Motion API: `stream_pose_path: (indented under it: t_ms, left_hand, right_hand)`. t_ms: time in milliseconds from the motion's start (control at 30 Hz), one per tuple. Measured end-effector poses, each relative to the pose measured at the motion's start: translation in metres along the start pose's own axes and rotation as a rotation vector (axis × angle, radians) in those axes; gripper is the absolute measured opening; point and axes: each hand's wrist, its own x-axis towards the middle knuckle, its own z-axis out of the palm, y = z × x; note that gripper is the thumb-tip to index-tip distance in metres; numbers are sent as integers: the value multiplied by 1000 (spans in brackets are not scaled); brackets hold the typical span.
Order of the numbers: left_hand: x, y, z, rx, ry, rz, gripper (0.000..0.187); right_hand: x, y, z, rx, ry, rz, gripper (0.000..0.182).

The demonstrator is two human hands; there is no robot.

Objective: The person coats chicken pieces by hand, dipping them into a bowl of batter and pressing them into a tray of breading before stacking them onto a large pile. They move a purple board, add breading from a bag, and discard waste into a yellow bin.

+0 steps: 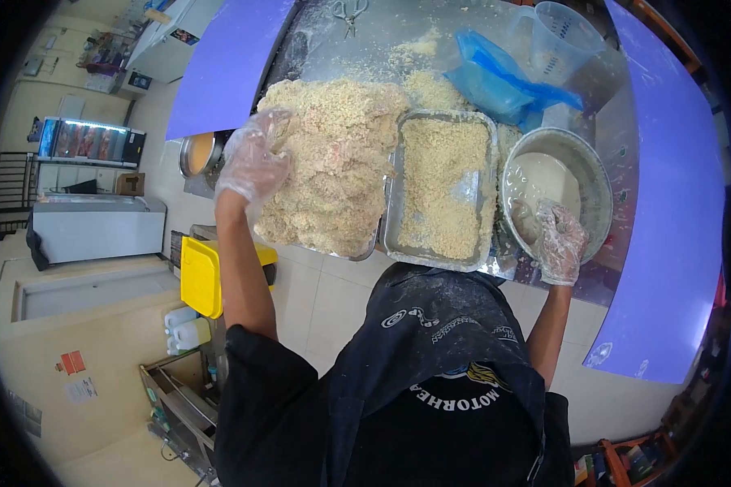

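Note:
My left hand [254,156], in a clear plastic glove, rests at the left edge of a big heap of crumb-coated pieces [333,166]; whether its fingers grip a piece cannot be made out. Right of the heap is a metal tray [392,213] with loose crumbs [443,183] in it. A round metal bowl [597,174] of pale, milky batter [548,177] stands farther right. My right hand [560,239], gloved and coated with batter, is at the bowl's near side, fingertips over or in the batter; what they hold, if anything, is hidden.
Behind the tray lie a blue plastic bag [499,77] and a clear measuring jug [562,40]. Scissors [350,16] are at the table's far side. Purple panels [666,195] flank the table. A metal bowl [199,154] and a yellow bin [201,277] stand on the left.

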Motion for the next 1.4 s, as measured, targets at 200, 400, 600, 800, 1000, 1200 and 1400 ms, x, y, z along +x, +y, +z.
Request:
stream_pose_path:
  t_ms: [200, 400, 600, 800, 1000, 1200, 1400]
  left_hand:
    - [-23, 14, 33, 67, 236, 205, 50]
    - [-41, 85, 52, -171, 522, 357, 45]
    - [-48, 160, 170, -79, -210, 411, 65]
    - [5, 170, 220, 99, -183, 127, 68]
    - [47, 144, 261, -270, -285, 46, 39]
    - [46, 139, 264, -238, -151, 61, 18]
    - [57, 128, 291, -655, -250, -124, 16]
  right_hand:
    - [3, 1, -3, -160, -11, -75, 17]
    - [2, 0, -5, -109, -13, -23, 18]
    - [7, 11, -8, -286, 38, -217, 18]
    - [71, 28, -10, -143, -603, 182, 30]
    - [65, 34, 52, -660, -818, -38, 31]
    - [76, -13, 37, -856, -975, -2, 30]
    - [69, 12, -20, -392, -608, -168, 34]
